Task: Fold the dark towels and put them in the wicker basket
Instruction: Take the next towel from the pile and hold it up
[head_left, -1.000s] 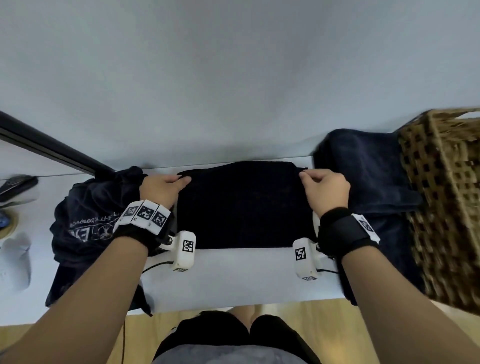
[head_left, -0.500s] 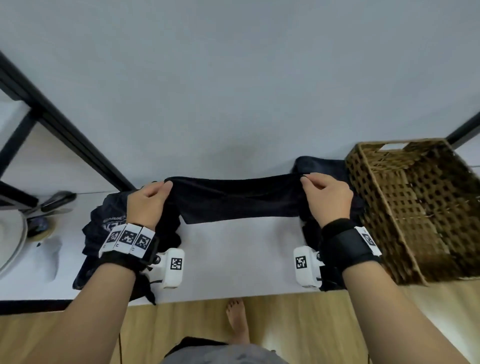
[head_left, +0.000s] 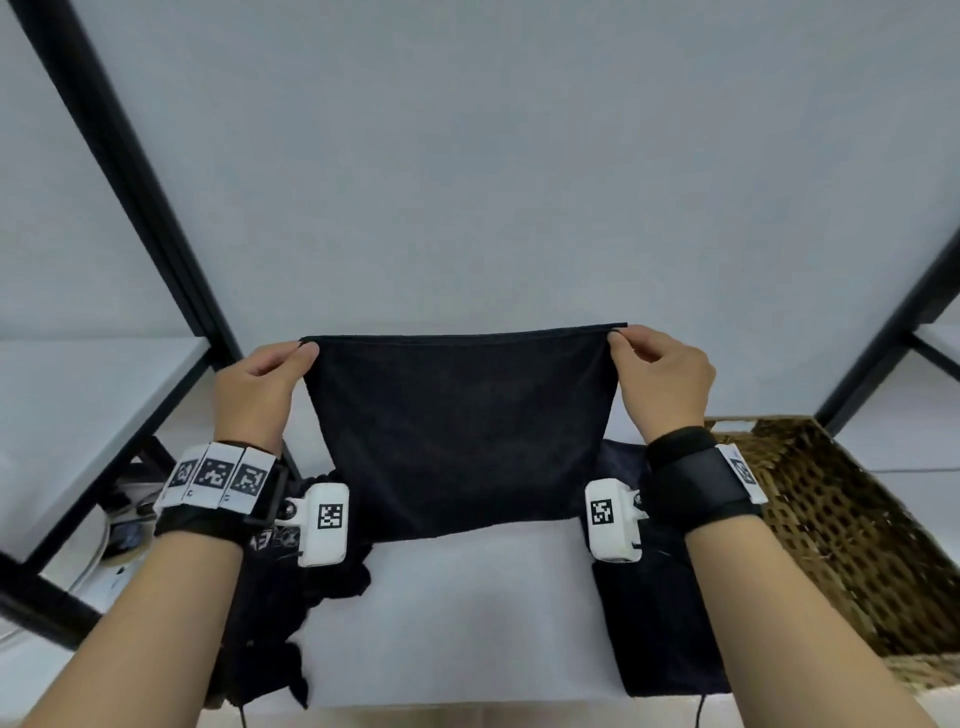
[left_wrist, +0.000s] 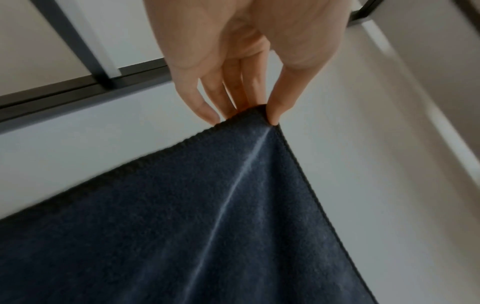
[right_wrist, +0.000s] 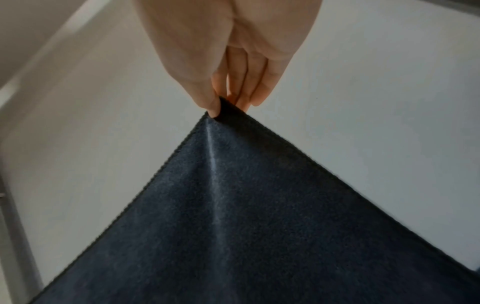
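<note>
Left hand (head_left: 260, 382) and right hand (head_left: 662, 382) each pinch a top corner of a dark navy terry towel (head_left: 457, 431) hanging unfolded above the white table (head_left: 467, 597); the brown wicker basket (head_left: 831, 519) appears empty, with dark cloth heaps beside it.

Bare forearms, no sleeves. The left wrist wears a black strap (head_left: 208, 519) topped with white square-coded tags (head_left: 215, 475); the right wrist has a wide black band (head_left: 698, 475). A white boxy camera with a coded sticker (head_left: 327, 522) hangs under each wrist.
</note>
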